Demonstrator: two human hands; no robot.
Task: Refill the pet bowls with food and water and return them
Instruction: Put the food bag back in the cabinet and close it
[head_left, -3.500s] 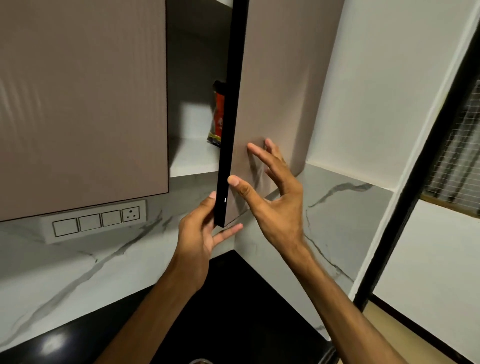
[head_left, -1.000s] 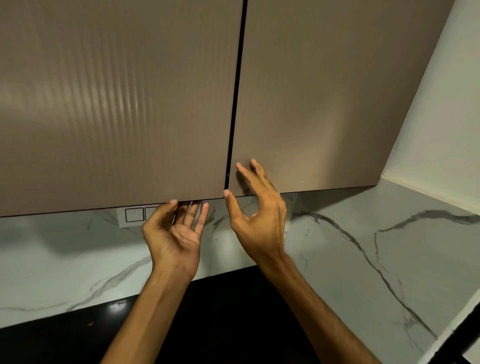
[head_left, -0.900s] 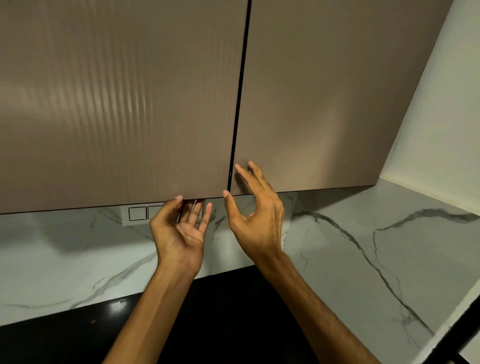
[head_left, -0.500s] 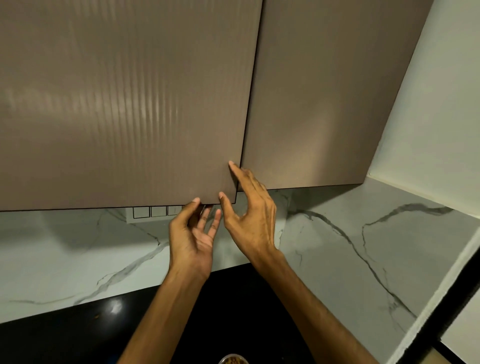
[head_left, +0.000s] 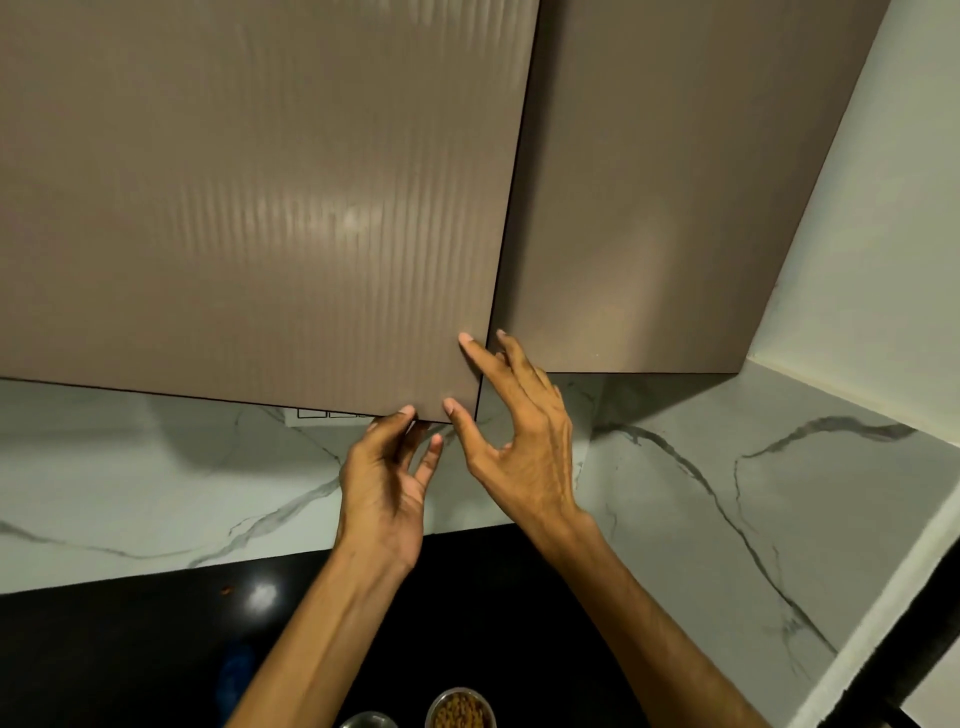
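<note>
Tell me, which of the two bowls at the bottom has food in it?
The right-hand bowl, below the right hand, holds brown kibble. The other bowl to its left shows only a bare metal rim.

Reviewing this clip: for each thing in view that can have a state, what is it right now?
Left ribbed taupe cabinet door: swung slightly ajar.
Right plain taupe cabinet door: closed.
Left hand: fingers under the left door's bottom edge.
Right hand: fingers spread at the left door's corner.
Round steel bowl: holds brown kibble.
Second steel bowl: contents hidden.
</note>
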